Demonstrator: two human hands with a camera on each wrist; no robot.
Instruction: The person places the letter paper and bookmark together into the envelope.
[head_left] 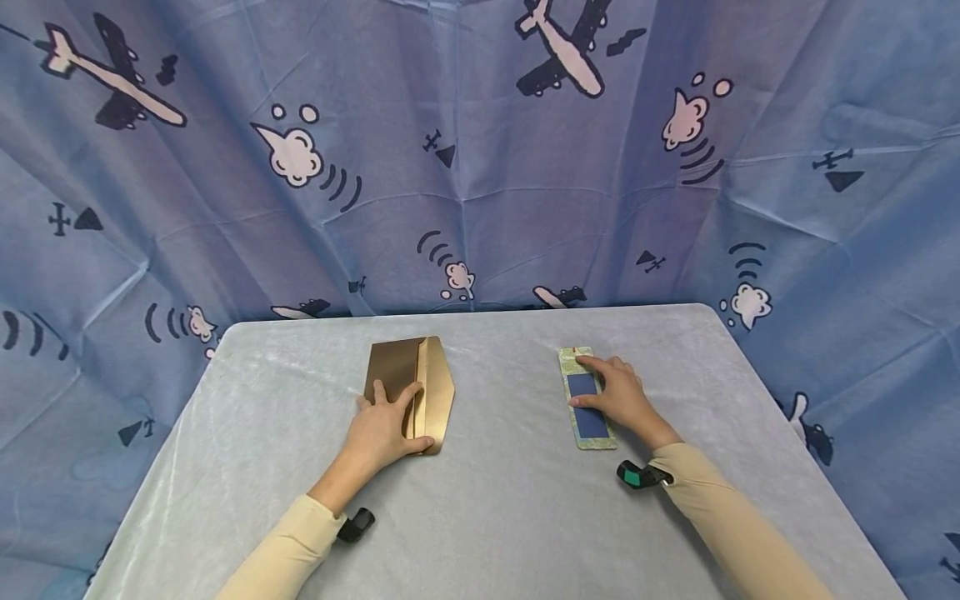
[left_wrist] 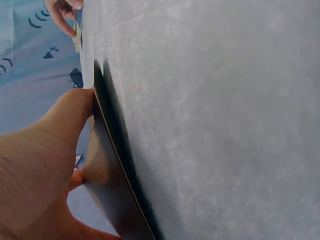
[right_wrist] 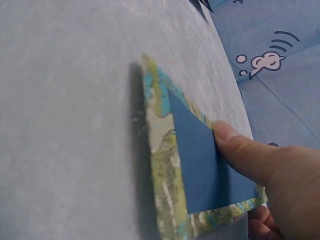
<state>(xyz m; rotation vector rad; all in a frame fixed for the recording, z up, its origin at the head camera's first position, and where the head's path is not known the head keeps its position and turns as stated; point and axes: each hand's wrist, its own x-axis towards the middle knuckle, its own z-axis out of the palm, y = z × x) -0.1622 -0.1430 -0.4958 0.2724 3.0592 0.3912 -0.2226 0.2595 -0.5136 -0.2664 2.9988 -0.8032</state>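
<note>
Grey-white tabletop (head_left: 510,508): left hand (head_left: 386,427), fingers spread wide on gold envelope (head_left: 437,383); right hand (head_left: 624,396), fingers gripping green-edged card (head_left: 592,427).

Metallic gold envelope (head_left: 435,379); rectangular card (head_left: 592,427), blue framed in mottled yellow-green; pale grey cloth-covered table (head_left: 495,500); blue airplane-print fabric curtain (head_left: 525,183).

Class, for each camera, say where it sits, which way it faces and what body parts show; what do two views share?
Head: on the person's head, facing forward and down at the table and curtain; both forearms show, left hand on the envelope, right hand on the card.
Left wrist: worn there, looking across the table past the envelope; left hand, plus right hand at top left.
Right wrist: worn there, looking past the card toward the curtain; right hand.
The head and left wrist views share both hands.
</note>
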